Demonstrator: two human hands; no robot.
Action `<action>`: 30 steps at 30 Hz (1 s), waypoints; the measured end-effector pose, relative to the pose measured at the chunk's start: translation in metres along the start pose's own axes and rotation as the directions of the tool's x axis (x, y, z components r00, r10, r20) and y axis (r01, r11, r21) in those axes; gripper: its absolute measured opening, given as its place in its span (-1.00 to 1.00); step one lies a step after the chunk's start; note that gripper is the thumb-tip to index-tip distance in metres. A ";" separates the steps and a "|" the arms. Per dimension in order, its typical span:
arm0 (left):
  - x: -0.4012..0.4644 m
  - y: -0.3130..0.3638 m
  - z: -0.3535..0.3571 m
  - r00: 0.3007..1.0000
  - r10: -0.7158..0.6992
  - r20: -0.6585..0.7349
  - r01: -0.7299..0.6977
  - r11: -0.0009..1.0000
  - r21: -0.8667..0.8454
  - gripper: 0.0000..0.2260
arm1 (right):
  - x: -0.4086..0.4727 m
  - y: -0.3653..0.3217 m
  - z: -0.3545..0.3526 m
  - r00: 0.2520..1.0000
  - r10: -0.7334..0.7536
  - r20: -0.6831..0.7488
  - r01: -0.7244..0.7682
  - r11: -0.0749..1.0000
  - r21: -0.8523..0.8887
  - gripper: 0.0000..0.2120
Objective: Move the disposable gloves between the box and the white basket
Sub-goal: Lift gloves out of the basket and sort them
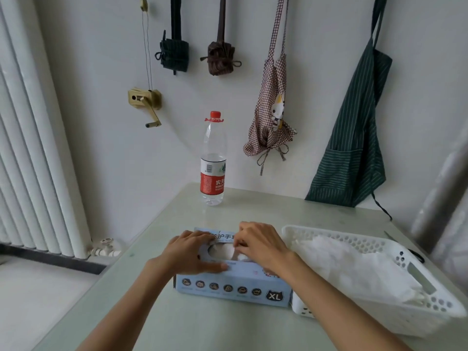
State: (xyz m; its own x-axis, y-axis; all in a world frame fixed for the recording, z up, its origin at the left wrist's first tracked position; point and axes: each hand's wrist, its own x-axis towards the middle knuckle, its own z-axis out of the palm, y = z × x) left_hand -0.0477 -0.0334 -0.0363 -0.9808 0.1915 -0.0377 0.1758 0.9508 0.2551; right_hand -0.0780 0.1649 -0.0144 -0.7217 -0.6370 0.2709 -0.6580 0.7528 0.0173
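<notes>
Our left hand [188,252] presses flat on the glove box [233,282]; our right hand [258,243] pinches gloves [240,257] at its opening.

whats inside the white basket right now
The white basket holds a loose heap of thin white disposable gloves that fills most of it. The heap covers the basket's floor, so whatever lies beneath cannot be seen.

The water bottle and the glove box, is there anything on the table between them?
No. In the head view, only bare table lies between the water bottle and the glove box.
</notes>
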 end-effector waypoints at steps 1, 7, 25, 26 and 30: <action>0.000 0.000 0.000 1.000 -0.001 -0.004 0.001 1.000 -0.001 0.23 | 0.001 0.001 0.001 1.000 0.020 -0.008 -0.020 1.000 0.023 -0.85; 0.003 -0.001 -0.004 1.000 0.011 0.001 -0.011 1.000 0.022 0.17 | -0.005 0.012 -0.016 0.941 0.244 0.235 -0.336 0.597 0.728 -0.97; 0.007 0.034 -0.046 0.991 0.072 -0.114 -0.122 0.832 -0.541 -0.14 | 0.003 0.006 -0.050 0.881 0.471 -0.048 -0.253 0.554 0.793 -0.96; 0.010 0.036 -0.048 0.982 0.072 -0.175 -0.159 0.817 -0.554 -0.23 | 0.004 0.003 -0.050 0.882 0.468 -0.054 -0.247 0.557 0.793 -0.97; 0.024 0.042 -0.051 0.944 0.030 -0.329 -0.176 0.889 -0.422 -0.69 | 0.005 0.003 -0.049 0.865 0.494 -0.086 -0.245 0.566 0.788 -0.94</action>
State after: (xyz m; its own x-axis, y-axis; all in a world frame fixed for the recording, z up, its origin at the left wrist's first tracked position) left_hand -0.0680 -0.0017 0.0230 -0.9482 0.1293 0.2901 0.2930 0.7090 0.6415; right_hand -0.0736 0.1722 0.0346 -0.9310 -0.1649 0.3257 -0.3649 0.4510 -0.8145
